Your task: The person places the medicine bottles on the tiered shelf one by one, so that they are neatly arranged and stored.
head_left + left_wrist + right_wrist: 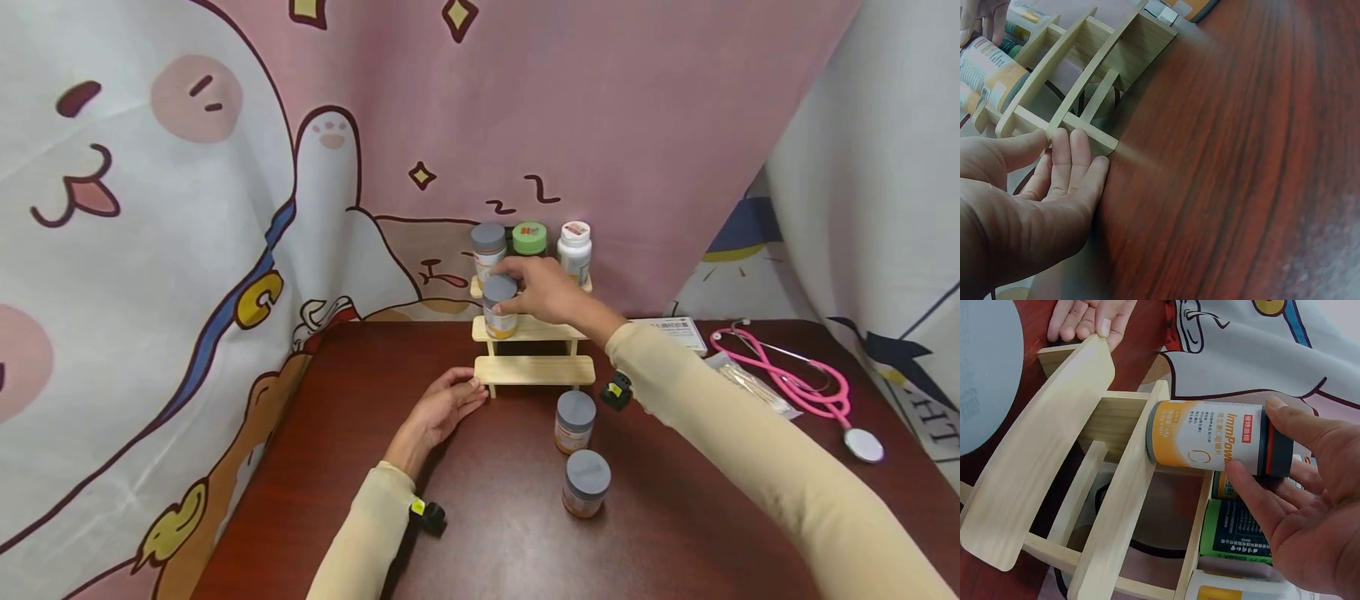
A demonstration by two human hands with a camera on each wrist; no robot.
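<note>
My right hand (546, 290) holds a grey-lidded supplement bottle (499, 308) at its lid, thumb on one side and fingers on the other. The bottle stands upright at the left end of the middle step of a small three-step wooden rack (534, 370). Its white and orange label (1200, 434) shows in the right wrist view. Low at the rack's left side, my left hand (442, 406) pinches the end of the bottom step (1088, 128) between thumb and fingers. Along the top step stand another grey-lidded bottle (489, 242), a green-lidded bottle (529, 237) and a white bottle (575, 248).
Two more grey-lidded bottles, one nearer the rack (575, 421) and one closer to me (586, 483), stand on the dark red table (510, 542). To the right lie a white box (675, 333), a bag of cotton swabs (752, 385) and a pink stethoscope (813, 387). Printed cloth hangs behind.
</note>
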